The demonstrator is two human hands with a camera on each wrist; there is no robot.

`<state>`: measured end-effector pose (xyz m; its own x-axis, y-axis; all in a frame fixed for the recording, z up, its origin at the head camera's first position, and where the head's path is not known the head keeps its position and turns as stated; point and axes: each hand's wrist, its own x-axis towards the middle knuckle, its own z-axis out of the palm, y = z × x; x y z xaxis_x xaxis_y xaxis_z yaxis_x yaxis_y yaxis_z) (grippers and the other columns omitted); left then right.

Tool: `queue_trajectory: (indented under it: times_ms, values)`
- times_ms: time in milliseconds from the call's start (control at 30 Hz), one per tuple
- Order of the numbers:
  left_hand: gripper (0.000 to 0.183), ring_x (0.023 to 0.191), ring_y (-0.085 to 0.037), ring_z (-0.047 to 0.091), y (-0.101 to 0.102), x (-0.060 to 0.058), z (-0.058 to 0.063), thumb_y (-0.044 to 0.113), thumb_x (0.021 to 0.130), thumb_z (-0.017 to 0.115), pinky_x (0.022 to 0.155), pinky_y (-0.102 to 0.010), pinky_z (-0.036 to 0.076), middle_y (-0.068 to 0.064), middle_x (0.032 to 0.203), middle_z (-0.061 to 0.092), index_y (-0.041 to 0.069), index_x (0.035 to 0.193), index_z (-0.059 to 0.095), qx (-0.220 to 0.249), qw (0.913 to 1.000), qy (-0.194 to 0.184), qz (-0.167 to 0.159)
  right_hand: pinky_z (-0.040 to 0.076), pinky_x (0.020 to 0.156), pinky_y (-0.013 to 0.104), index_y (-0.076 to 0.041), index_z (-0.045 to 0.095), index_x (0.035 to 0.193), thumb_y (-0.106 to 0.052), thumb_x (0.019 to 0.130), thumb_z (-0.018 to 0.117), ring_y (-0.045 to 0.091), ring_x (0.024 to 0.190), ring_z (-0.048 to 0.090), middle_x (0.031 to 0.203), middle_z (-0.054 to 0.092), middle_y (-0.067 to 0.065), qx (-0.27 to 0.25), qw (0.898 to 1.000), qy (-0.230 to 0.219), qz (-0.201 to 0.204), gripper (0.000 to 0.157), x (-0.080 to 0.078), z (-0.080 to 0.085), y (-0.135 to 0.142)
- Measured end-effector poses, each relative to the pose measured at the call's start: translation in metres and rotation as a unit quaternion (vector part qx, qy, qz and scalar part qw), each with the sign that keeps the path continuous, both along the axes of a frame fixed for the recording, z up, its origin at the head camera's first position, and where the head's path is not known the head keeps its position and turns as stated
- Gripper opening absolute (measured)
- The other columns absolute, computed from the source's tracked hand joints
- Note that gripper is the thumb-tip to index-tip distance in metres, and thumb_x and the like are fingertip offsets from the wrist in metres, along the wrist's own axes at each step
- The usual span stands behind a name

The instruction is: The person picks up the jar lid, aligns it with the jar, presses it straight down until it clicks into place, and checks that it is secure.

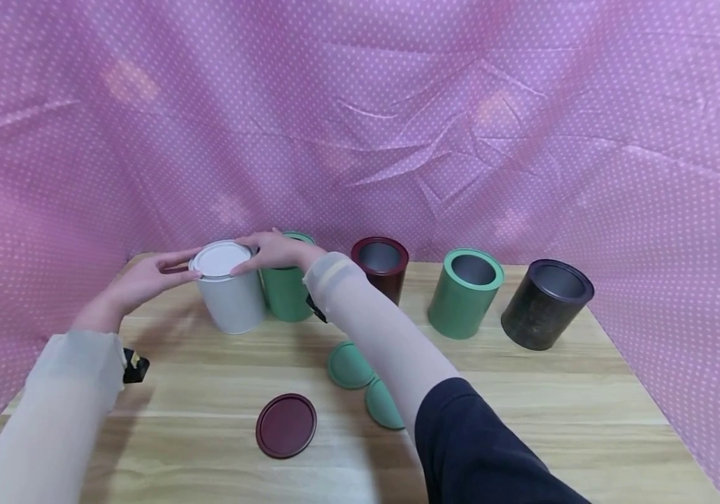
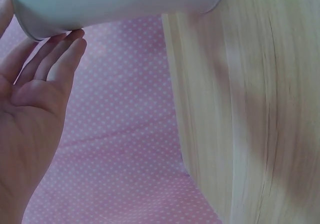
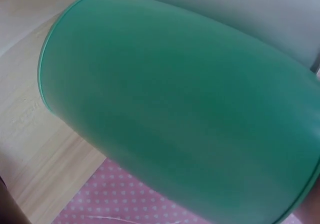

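A white can (image 1: 234, 306) stands upright at the back left, with a white lid (image 1: 222, 259) lying over its top. My left hand (image 1: 139, 283) holds the can's left side at the rim. In the left wrist view its long fingers (image 2: 62, 66) reach along the can wall just below the rim. From the right, my right hand (image 1: 278, 250) grips the lid's edge, thumb at the front and fingers at the back. This hand passes over an open green can (image 1: 287, 294) beside the white one; in the right wrist view that green can (image 3: 175, 103) hides most of the hand.
An open dark red can (image 1: 390, 285), another green can (image 1: 457, 311) and a dark, nearly black can (image 1: 532, 315) stand farther right. A dark red lid (image 1: 286, 425) and two green lids (image 1: 348, 365) lie on the wooden table (image 1: 208, 420). Pink dotted cloth (image 1: 360, 126) hangs around it.
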<state>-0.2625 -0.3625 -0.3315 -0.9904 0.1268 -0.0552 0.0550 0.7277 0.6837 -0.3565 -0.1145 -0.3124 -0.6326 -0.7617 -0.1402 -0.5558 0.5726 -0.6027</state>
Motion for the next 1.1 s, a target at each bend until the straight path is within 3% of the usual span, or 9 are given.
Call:
queue_trajectory:
  times_ms: [233, 600, 1100]
  values:
    - [0.075, 0.137, -0.045, 0.036, -0.002, 0.0, -0.002, 0.055, 0.091, 0.058, 0.107, -0.065, 0.031, -0.02, 0.154, 0.032, 0.02, 0.152, 0.031, 0.006, 0.9997, -0.022, -0.01, -0.008, 0.122, 0.036, -0.021, 0.035, 0.151, -0.049, 0.088, 0.065, 0.01, 0.147, 0.024, 0.154, 0.037, -0.007, 0.007, 1.0, -0.005, 0.003, 0.076, 0.003, 0.002, 0.001]
    - [0.073, 0.135, -0.048, 0.036, 0.0, -0.002, 0.001, 0.051, 0.093, 0.058, 0.105, -0.067, 0.031, -0.023, 0.15, 0.037, 0.021, 0.153, 0.029, -0.015, 0.9995, -0.017, -0.022, -0.006, 0.122, 0.034, -0.019, 0.036, 0.151, -0.047, 0.089, 0.065, 0.01, 0.146, 0.025, 0.154, 0.039, -0.006, 0.005, 1.0, 0.012, 0.002, 0.074, 0.003, 0.001, 0.002]
    - [0.074, 0.135, -0.05, 0.035, 0.007, 0.008, 0.009, 0.054, 0.092, 0.057, 0.105, -0.068, 0.03, -0.027, 0.148, 0.037, 0.019, 0.152, 0.03, -0.029, 0.999, -0.03, -0.016, -0.01, 0.121, 0.03, -0.019, 0.033, 0.152, -0.05, 0.09, 0.063, 0.008, 0.146, 0.024, 0.156, 0.035, -0.006, 0.009, 1.0, 0.019, 0.018, 0.076, 0.009, 0.001, 0.006]
